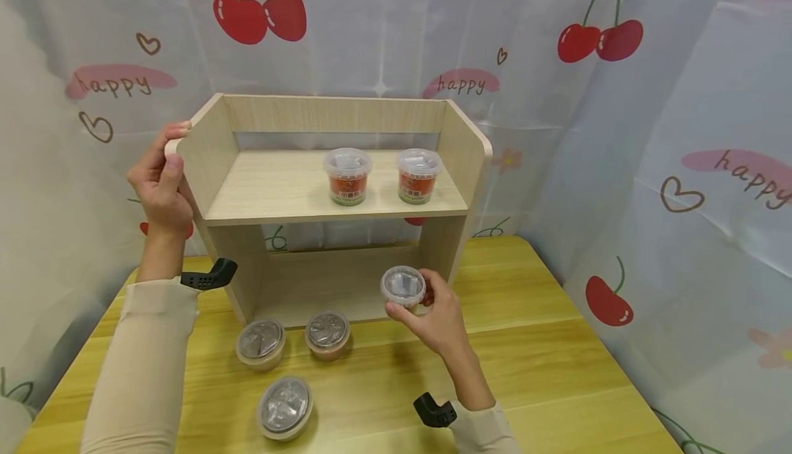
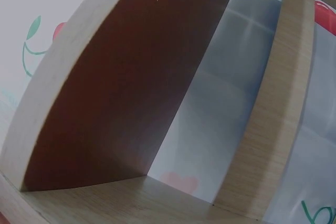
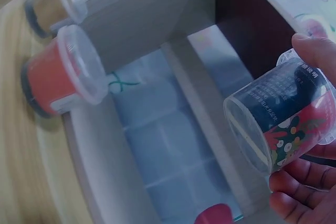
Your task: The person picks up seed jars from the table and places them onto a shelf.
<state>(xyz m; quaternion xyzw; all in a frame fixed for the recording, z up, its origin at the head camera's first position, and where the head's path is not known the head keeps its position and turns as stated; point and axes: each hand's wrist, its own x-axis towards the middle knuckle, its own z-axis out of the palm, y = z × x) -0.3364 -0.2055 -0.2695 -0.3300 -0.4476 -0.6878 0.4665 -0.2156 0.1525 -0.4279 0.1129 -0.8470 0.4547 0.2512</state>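
Note:
My left hand (image 1: 162, 182) grips the front edge of the left side panel of a pale two-tier wooden shelf (image 1: 266, 179). In the left wrist view, the shelf's panel (image 2: 121, 77) and back rail (image 2: 273, 98) show, but no hand. My right hand (image 1: 436, 313) holds a lidded clear plastic cup (image 1: 403, 285) by its side, in front of the lower tier's right part. Seen from the right wrist, the cup (image 3: 283, 114) is tilted between thumb and fingers, with a dark printed label and a flower picture.
On the upper tier stand two lidded cups with red labels, one near the middle (image 1: 348, 177) and one at right (image 1: 417, 177). Three more lidded cups (image 1: 261, 344), (image 1: 327, 334), (image 1: 285, 408) stand on the yellow wood-grain table (image 1: 544, 358) before the shelf. A printed curtain (image 1: 371, 41) hangs behind.

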